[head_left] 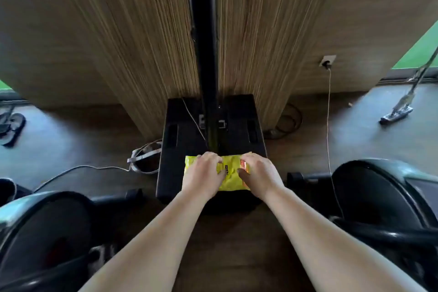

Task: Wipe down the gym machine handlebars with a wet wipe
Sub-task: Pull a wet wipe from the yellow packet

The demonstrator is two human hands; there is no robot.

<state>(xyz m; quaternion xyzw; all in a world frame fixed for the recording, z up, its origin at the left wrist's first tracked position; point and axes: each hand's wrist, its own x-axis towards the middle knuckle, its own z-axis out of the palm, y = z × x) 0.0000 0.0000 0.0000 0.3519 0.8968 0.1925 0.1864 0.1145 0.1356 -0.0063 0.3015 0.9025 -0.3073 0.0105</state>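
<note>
A yellow wet wipe pack [229, 176] with an orange patch at its right end lies on a black box-shaped base [175, 149] in front of me. My left hand [201, 173] presses down on the pack's left half, fingers curled over its top. My right hand [259, 174] grips the pack's right end, thumb by the orange patch. Black curved gym machine parts [379, 197] rise at my right, and similar gym machine parts [45, 225] at my left. No handlebar grip is clearly identifiable.
A black upright post [204, 54] rises from the base against a wood-panelled wall [118, 42]. White cables [328, 125] run from a wall socket [327, 61] across the floor. A mop [403, 106] leans at right; sandals [11, 125] lie at left.
</note>
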